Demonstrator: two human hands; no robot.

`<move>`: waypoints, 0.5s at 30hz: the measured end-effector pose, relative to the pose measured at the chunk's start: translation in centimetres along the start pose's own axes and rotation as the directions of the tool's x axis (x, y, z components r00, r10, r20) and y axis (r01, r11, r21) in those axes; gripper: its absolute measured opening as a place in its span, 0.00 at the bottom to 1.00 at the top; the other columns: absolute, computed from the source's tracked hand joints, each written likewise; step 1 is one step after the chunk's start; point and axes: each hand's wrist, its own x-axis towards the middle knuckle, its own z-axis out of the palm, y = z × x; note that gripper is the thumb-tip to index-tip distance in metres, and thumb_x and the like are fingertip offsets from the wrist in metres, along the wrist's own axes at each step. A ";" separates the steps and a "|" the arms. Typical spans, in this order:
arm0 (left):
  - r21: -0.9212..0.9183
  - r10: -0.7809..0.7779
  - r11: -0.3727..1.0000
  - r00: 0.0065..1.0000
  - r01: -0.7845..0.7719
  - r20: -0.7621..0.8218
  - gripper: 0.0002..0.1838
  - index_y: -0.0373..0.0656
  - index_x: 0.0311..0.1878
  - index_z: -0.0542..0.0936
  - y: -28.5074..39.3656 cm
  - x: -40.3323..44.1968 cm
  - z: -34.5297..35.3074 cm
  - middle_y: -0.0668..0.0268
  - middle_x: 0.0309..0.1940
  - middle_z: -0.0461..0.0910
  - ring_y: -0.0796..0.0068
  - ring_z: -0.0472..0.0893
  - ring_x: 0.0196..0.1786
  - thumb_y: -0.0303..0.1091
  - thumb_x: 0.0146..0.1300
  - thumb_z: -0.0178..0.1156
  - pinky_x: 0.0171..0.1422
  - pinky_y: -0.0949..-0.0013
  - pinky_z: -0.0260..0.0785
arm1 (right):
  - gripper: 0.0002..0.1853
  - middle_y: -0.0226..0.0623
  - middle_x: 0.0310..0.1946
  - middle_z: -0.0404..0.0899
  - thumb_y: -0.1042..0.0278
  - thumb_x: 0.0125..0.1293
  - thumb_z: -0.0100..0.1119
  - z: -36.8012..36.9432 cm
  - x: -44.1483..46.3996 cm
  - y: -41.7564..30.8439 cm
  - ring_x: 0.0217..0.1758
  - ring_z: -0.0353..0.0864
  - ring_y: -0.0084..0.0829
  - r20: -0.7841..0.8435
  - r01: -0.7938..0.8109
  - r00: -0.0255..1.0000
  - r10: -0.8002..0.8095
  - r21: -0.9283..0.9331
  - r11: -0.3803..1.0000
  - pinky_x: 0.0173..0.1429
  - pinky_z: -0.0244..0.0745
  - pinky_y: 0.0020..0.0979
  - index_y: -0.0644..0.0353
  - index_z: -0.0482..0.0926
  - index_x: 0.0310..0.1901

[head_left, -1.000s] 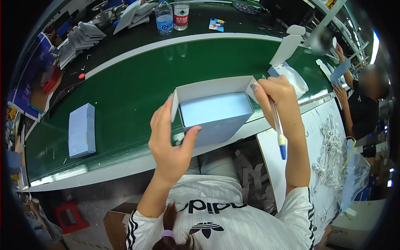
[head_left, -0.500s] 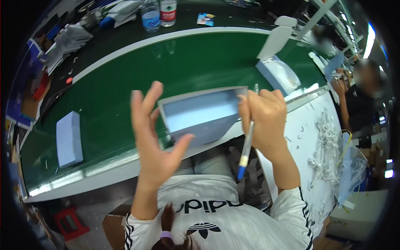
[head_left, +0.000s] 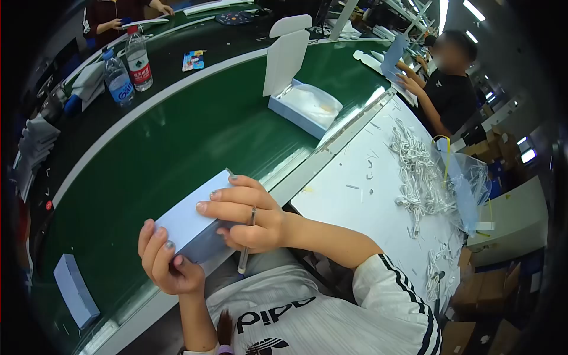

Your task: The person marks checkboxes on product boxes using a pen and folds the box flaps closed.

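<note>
A pale blue cardboard box [head_left: 188,220] is held over the near edge of the green conveyor belt, a flat face turned upward and no opening showing. My left hand [head_left: 168,260] grips its left end, fingers curled around the side. On the right end, the fingertips of my right hand [head_left: 251,216] press on the top face. A pen [head_left: 243,259] is tucked in that same hand, pointing down with its blue end low. Another pale blue box [head_left: 77,291] lies on the belt at the left.
An open box [head_left: 305,109] with its lid raised and a white bag inside stands farther along the belt [head_left: 195,136]. Coiled white cables [head_left: 414,171] lie on the white table at right. Two bottles [head_left: 139,62] stand behind the belt. A co-worker [head_left: 449,89] handles a box at far right.
The box has turned from its open side showing to a flat face up. My left hand went from spread beside it to gripping it. The view has swung to the right.
</note>
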 end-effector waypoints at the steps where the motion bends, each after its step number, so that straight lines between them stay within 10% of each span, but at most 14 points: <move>1: -0.002 0.019 1.000 1.000 -0.019 -0.006 0.29 0.46 0.55 0.69 0.5 -0.1 0.3 0.60 0.51 0.74 0.53 0.74 0.55 0.37 0.51 0.68 0.66 0.52 0.60 | 0.12 0.41 0.54 0.76 0.73 0.57 0.59 -0.1 0.2 0.1 0.53 0.75 0.38 -0.011 0.013 1.000 -0.013 -0.010 1.000 0.64 0.63 0.41 0.54 0.63 0.28; 6: -0.363 -0.445 0.827 0.894 0.429 0.044 0.40 0.47 0.62 0.59 3.4 -2.2 1.9 0.58 0.53 0.72 0.54 0.73 0.55 0.35 0.47 0.70 0.64 0.54 0.62 | 0.12 0.40 0.51 0.78 0.75 0.57 0.57 -3.1 -0.8 0.1 0.53 0.74 0.37 0.042 -0.074 0.997 0.071 0.067 0.995 0.66 0.62 0.43 0.52 0.61 0.30; 10: 0.173 -0.554 0.831 0.752 0.529 0.358 0.50 0.47 0.65 0.51 3.5 -4.0 -0.6 0.57 0.52 0.72 0.56 0.74 0.52 0.33 0.42 0.73 0.61 0.57 0.62 | 0.11 0.44 0.52 0.75 0.79 0.52 0.56 -5.1 -2.1 1.0 0.53 0.73 0.42 -0.066 -0.247 0.963 0.260 0.158 0.956 0.61 0.65 0.43 0.56 0.63 0.32; 13: -0.032 -0.522 0.838 0.817 0.544 0.245 0.53 0.45 0.66 0.47 3.4 -3.2 -0.9 0.57 0.52 0.72 0.60 0.75 0.48 0.31 0.41 0.74 0.59 0.60 0.62 | 0.06 0.46 0.47 0.77 0.78 0.58 0.51 -6.1 -5.1 0.5 0.47 0.74 0.35 0.042 -0.701 0.663 0.747 0.383 0.601 0.51 0.68 0.30 0.58 0.64 0.33; 15: 0.014 -0.231 0.973 0.959 0.232 0.167 0.54 0.44 0.66 0.47 2.7 -2.5 -0.6 0.56 0.51 0.72 0.62 0.75 0.46 0.31 0.40 0.74 0.58 0.63 0.63 | 0.02 0.41 0.38 0.80 0.74 0.64 0.46 -6.1 -7.4 0.1 0.39 0.74 0.28 0.168 -0.822 0.394 0.904 0.504 0.265 0.47 0.68 0.27 0.59 0.65 0.34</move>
